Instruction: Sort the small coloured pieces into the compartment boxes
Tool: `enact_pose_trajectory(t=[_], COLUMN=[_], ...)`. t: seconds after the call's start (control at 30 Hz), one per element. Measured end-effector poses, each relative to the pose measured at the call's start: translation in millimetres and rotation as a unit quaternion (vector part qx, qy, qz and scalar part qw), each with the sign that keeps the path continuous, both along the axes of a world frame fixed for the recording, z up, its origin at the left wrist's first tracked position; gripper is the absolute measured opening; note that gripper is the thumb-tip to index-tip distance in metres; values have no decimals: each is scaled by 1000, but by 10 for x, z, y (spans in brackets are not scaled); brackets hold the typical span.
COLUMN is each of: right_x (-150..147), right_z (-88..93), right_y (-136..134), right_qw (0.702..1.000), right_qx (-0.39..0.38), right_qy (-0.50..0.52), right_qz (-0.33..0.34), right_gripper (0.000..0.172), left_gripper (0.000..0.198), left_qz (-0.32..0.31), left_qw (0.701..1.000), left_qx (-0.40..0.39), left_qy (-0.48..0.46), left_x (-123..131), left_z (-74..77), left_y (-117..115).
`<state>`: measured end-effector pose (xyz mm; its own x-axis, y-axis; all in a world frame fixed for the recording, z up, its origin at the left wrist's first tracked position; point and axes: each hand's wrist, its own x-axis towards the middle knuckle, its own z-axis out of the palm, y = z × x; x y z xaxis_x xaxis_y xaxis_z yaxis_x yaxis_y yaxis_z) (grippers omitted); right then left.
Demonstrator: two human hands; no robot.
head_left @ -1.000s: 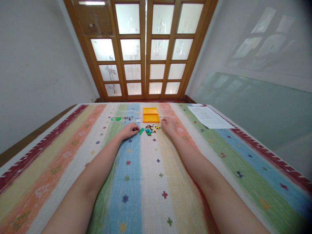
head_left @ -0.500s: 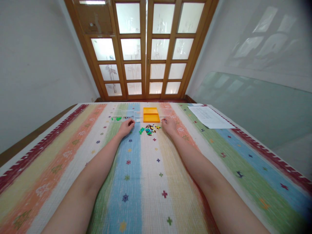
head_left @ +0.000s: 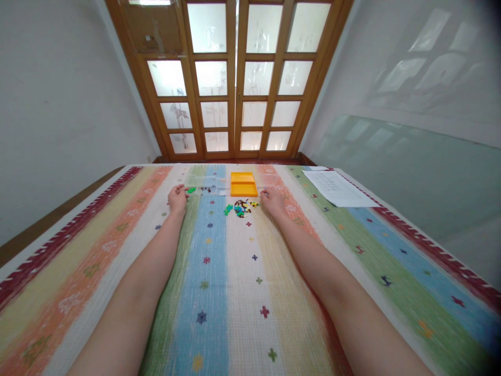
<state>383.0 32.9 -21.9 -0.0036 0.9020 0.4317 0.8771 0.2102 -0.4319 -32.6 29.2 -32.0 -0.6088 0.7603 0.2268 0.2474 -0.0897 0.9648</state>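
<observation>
The left hand (head_left: 178, 199) has been swung outward, away from the pile (head_left: 241, 208) near the middle of the frame, past the dark bits (head_left: 205, 189), and is now stationed at the left end of the clear tray (head_left: 215, 190), left of centre, right beside the green bits (head_left: 191, 190). Its fingers are bent; whether anything is pinched between them cannot be told. By that swing, it seems, the work has been carried from pile to tray. The right hand (head_left: 273, 200), meanwhile, has been kept right of centre, just beside the orange box (head_left: 245, 190), fingertips drawn in, their grip too small to be read. In the pile, green, blue, brown and yellow bits are left mixed, untouched by either hand.
</observation>
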Motion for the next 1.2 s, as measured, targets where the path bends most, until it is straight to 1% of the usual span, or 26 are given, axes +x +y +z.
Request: enact_pose_trajectory(t=[0.07,0.13,0.23,0.3,0.37,0.4,0.43,0.5,0.53,0.63,0.73,0.83,0.9,1.07,1.13,1.2], right_x=[1,4,11,16,19,19,18,17,17,19,19,15,12,16,20,23], right_z=[-4,-12,-23,-27,-27,-25,-24,-20,-18,-18,-31,-47,-50,-33,-26,-23], right_y=[3,11,23,27,26,23,20,15,13,15,24,31,32,20,16,15], right_qw=[1000,1000,1000,1000,1000,1000,1000,1000,1000,1000,1000,1000,1000,1000,1000,1000], right_qx=[-1,0,1,4,7,8,9,9,9,9,12,21,24,19,17,17], right_qy=[-1,-1,-1,-2,0,2,3,6,6,7,6,7,10,11,10,8], right_qz=[-2,-7,-9,-5,-2,-2,-3,-5,-5,2,3,-1,-3,6,12,14], right_gripper=[31,32,33,33,32,32,32,31,31,31,31,30,29,29,29,29], left_gripper=[48,49,41,33,28,27,25,22,21,22,22,19,16,15,14,13], left_qz=[2,0,-15,-50,-125,-179,-239,-351,-386,-446,-479,-487,-484,-477,-476,-482], left_qw=[1000,999,991,982,965,950,930,878,855,815,790,779,778,793,790,779], left_qx=[0,-5,-14,-18,-21,-23,-26,-32,-31,-16,2,7,8,10,10,14], left_qy=[14,51,129,183,230,254,278,325,346,370,382,396,400,378,385,401], left_x=[1,16,75,157,280,354,432,588,658,800,843,842,839,834,838,845], left_z=[-4,-2,27,62,103,123,144,182,200,257,311,339,334,301,307,321], left_y=[-17,-40,-79,-115,-169,-202,-239,-313,-346,-413,-436,-436,-432,-420,-417,-414])
